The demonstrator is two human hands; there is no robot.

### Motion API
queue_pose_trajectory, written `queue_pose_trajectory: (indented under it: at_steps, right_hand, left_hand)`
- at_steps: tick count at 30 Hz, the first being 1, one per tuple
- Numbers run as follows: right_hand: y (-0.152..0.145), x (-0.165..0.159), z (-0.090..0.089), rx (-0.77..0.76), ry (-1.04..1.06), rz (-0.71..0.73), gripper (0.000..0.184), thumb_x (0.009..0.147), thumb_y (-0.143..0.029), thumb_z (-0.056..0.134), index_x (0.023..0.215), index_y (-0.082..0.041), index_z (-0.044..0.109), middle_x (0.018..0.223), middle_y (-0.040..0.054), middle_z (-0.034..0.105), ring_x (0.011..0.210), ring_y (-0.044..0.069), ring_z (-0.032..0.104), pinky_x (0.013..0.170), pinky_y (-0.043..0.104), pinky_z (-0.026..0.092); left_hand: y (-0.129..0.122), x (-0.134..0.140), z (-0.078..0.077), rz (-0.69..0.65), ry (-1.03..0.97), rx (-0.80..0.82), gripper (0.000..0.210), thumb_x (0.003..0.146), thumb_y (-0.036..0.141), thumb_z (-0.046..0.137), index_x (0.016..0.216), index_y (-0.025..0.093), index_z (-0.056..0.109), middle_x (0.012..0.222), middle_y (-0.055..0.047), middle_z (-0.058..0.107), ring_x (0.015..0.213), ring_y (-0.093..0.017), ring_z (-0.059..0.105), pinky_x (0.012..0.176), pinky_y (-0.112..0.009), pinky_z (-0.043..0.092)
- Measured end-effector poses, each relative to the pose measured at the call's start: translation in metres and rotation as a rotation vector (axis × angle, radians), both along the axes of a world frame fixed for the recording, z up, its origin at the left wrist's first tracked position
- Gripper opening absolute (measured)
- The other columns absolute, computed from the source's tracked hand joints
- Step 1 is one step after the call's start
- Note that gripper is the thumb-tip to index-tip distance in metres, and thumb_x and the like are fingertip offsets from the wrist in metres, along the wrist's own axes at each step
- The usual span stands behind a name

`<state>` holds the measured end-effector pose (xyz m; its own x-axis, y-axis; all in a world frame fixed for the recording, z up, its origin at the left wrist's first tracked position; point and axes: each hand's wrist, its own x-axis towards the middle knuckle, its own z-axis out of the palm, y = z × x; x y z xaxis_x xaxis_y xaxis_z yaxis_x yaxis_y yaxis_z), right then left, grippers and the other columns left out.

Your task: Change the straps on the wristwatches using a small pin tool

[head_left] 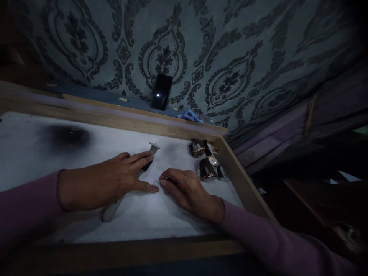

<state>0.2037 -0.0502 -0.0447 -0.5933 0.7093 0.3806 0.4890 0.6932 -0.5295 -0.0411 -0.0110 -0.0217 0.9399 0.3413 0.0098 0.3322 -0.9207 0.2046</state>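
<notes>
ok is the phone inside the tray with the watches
No, the phone stands behind the tray's far edge, while the watches are inside, near the right hand.

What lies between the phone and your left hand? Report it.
The wooden rim, then bare white surface, lies between phone and left hand in the head view.

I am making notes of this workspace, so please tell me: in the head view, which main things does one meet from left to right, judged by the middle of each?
Dark patch, left hand, phone, right hand, pale-faced watch.
</notes>
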Motion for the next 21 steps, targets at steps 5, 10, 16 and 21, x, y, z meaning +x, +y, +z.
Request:
queue_pose_trajectory:
  at_steps: [5, 10, 16, 21]
  right_hand:
    - [-0.002, -0.003, 0.001, 0.053, -0.045, 0.027, 0.012, 0.095, -0.012, 0.045, 0.088, -0.017, 0.054, 0.069, 0.001, 0.058, 0.056, 0.011, 0.054, 0.054, 0.021, 0.042]
    - [0.0, -0.003, 0.0, -0.01, -0.004, 0.036, 0.015, 0.096, -0.014, 0.045, 0.083, -0.018, 0.053, 0.064, -0.0016, 0.056, 0.052, 0.009, 0.052, 0.053, 0.021, 0.042]
    - [0.002, -0.003, 0.0, -0.29, 0.175, -0.07, 0.019, 0.097, -0.022, 0.047, 0.079, -0.018, 0.053, 0.058, -0.0018, 0.059, 0.052, 0.01, 0.056, 0.054, 0.021, 0.044]
    - [0.002, -0.005, 0.001, -0.532, 0.291, -0.12, 0.026, 0.096, -0.034, 0.05, 0.076, -0.017, 0.054, 0.059, -0.0001, 0.06, 0.052, 0.01, 0.055, 0.051, 0.023, 0.042]
  left_hand:
    - [0.0, 0.001, 0.003, -0.008, -0.012, -0.021, 0.062, 0.091, 0.004, 0.042, 0.139, 0.043, 0.043, 0.158, -0.009, 0.023, 0.144, -0.035, 0.022, 0.104, -0.052, 0.036]
    - [0.001, 0.002, 0.005, -0.026, -0.022, -0.025, 0.06, 0.089, 0.005, 0.044, 0.138, 0.041, 0.045, 0.155, -0.009, 0.029, 0.143, -0.035, 0.024, 0.103, -0.051, 0.037]
    - [0.006, 0.001, 0.004, -0.026, -0.031, -0.007, 0.049, 0.093, 0.011, 0.044, 0.139, 0.028, 0.041, 0.151, -0.014, 0.034, 0.141, -0.033, 0.028, 0.102, -0.046, 0.036]
    - [0.019, 0.001, 0.005, 0.031, -0.047, -0.122, 0.062, 0.088, 0.029, 0.066, 0.139, 0.021, 0.031, 0.143, -0.014, 0.042, 0.134, -0.028, 0.037, 0.103, -0.04, 0.034]
